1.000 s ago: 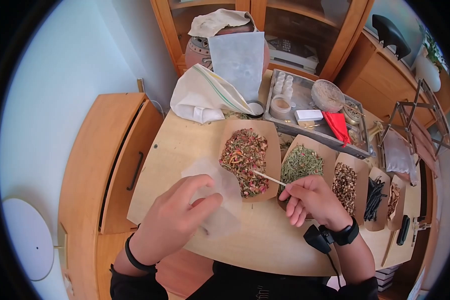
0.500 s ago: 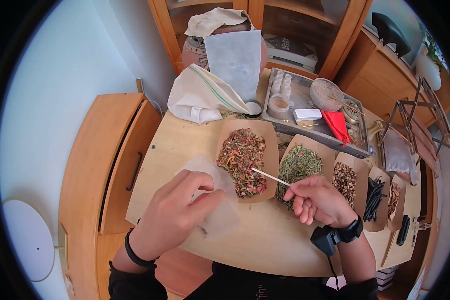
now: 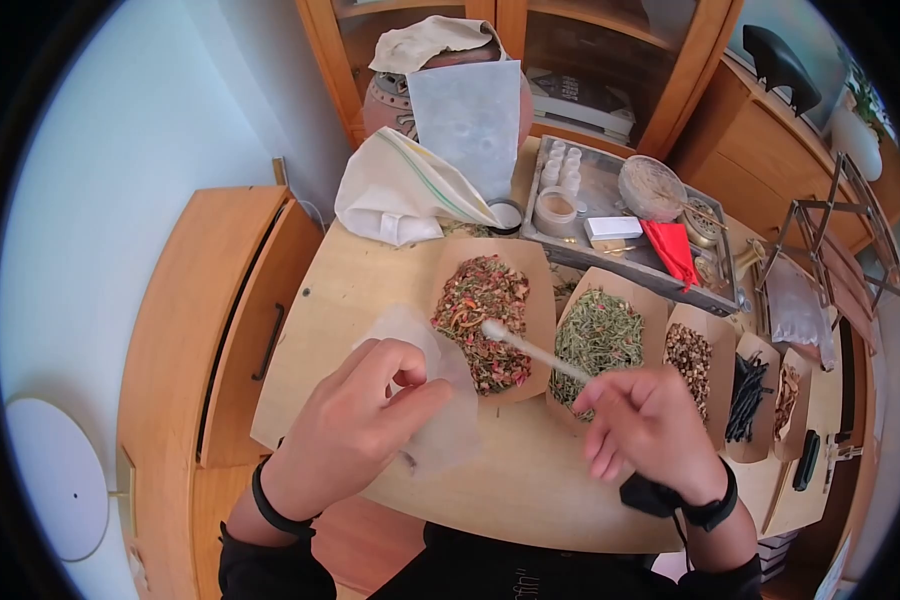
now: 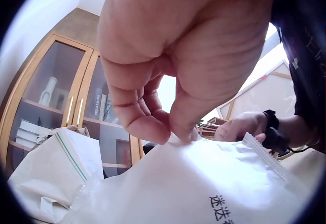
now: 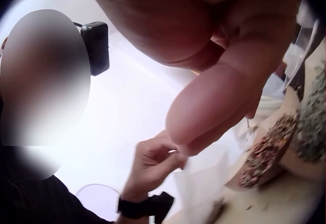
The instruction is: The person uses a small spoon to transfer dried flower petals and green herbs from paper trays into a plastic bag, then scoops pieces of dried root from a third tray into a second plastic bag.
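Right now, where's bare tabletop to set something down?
Two mostly bare patches of tabletop: one between the cloth bag, pouch and left edge; another along the near edge, between pouch, petal tray and right hand. It's crowded rightward, with filled trays, and behind, around the grey tray.

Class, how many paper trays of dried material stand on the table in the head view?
5, in a row from left to right: petal-mix tray, green-herb tray, brown-chunk tray, dark-stick tray, brown-chip tray. None seems hidden.
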Demonstrator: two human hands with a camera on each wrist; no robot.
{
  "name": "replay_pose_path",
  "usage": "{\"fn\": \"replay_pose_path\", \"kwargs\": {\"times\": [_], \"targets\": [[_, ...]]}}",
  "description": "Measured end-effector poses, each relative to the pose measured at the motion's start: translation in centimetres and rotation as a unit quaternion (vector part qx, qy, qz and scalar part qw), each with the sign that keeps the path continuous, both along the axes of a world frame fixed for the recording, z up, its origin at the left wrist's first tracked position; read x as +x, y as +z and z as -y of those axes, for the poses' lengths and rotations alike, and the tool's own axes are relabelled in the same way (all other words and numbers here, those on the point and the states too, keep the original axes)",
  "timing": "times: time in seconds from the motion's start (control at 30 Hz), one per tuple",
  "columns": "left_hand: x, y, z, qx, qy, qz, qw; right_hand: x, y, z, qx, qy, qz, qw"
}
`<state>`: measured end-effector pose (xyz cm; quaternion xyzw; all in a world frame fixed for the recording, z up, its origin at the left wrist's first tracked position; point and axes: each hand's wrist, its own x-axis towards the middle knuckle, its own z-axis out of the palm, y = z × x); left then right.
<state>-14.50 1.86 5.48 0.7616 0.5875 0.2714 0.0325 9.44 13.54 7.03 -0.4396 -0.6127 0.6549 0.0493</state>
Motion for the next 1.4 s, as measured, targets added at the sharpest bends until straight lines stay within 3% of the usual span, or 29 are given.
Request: {"fn": "replay_pose_path", "kwargs": {"times": [0.07,0.3,0.37,0.77,1.1,1.2,1.4], "targets": [[0.0,0.0,0.0,-0.003,-0.002,0.001,1.000,0.1,-1.4,-1.4,0.036,-0.048,0.017,0.998],[-0.1,0.1,-0.1,-0.005,-0.019,0.002,1.000,-0.9,-3.9,-3.0,0.032,-0.028,0.042,0.998],[-0.2,0.0,-0.2,-0.004,-0.020,0.000,1.000,-1.5,-4.1,-3.5,-0.073,-0.009,0.027,0.997],[0.5,0.1,-0.1,-0.016,0.002,0.026,1.000,-0.3,-5.6,-4.4,-0.217,-0.047,-0.069,0.973],[0.3,-0.1,0.0,-0.016,-0.008,0.038,0.999,1.2,-2.9,-2.5,-0.221,-0.031,-0.099,0.970],[0.2,-0.4,0.0,-0.005,-0.026,0.030,0.999,0.8,-1.3,-1.4,-0.182,0.038,-0.048,0.981],[0.3,-0.5,-0.1,0.004,-0.033,0.034,0.999,0.1,0.4,0.0,-0.126,0.063,-0.007,0.990]]}}
